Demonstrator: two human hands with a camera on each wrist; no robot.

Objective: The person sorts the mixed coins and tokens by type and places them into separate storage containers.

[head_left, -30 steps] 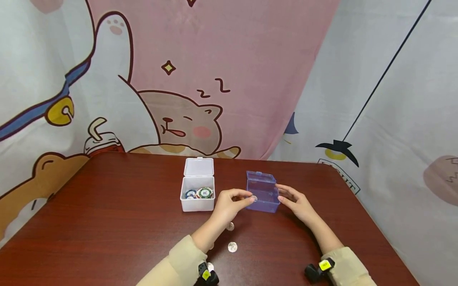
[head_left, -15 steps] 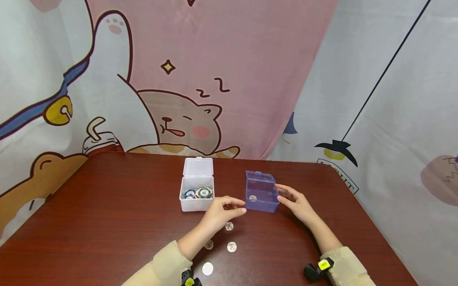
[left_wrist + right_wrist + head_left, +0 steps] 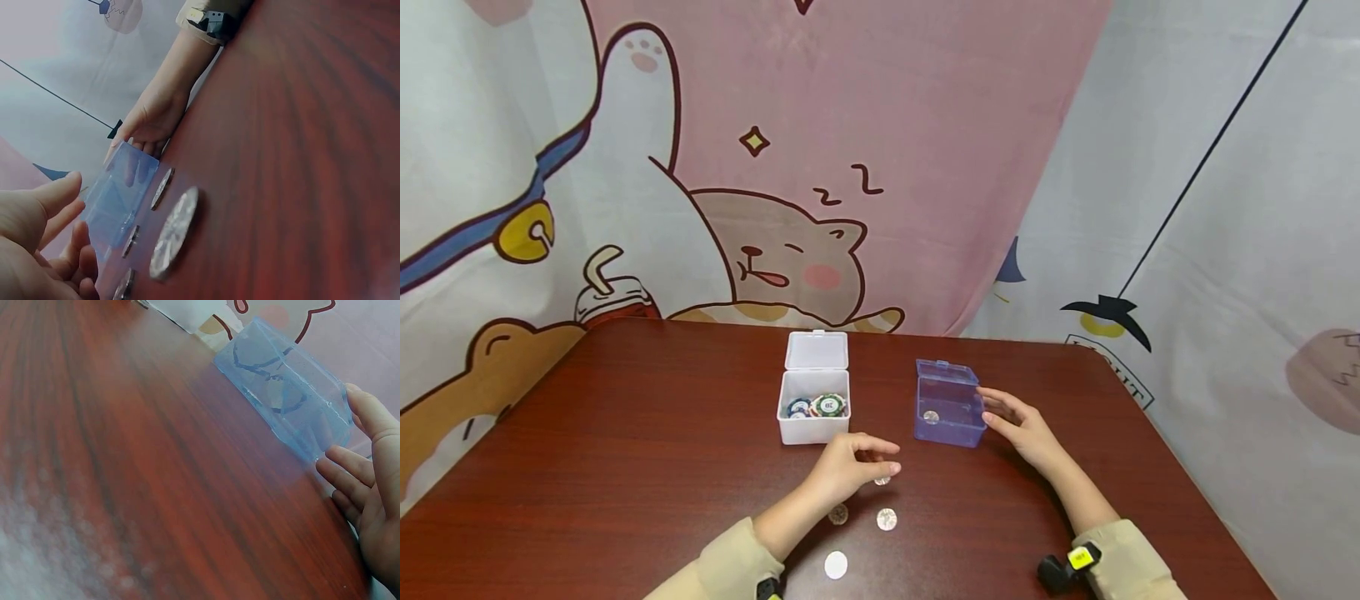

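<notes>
In the head view my left hand (image 3: 842, 472) hovers over a silver coin (image 3: 882, 481), thumb and forefinger apart, partly covering it. Nothing sits between the left fingers in the left wrist view. More silver coins lie nearer the front: one coin (image 3: 887, 519) to the right, a darker coin (image 3: 838, 514) beside my left wrist, and a bright coin (image 3: 836, 565) lowest. A translucent blue box (image 3: 951, 431) stands with its lid raised and one coin (image 3: 931, 417) inside. With fairly straight fingers, my right hand (image 3: 1028, 432) touches the box's right side.
Left of the blue box stands a white box (image 3: 815, 431) with its lid up, holding several poker chips (image 3: 828, 406). Both boxes stand on a reddish-brown table (image 3: 647, 467). A printed cloth (image 3: 925, 167) hangs behind the table.
My left hand has let go of a coin, which now lies in the blue box. It has drawn back left and toward me, over another coin. The right hand keeps its place.
</notes>
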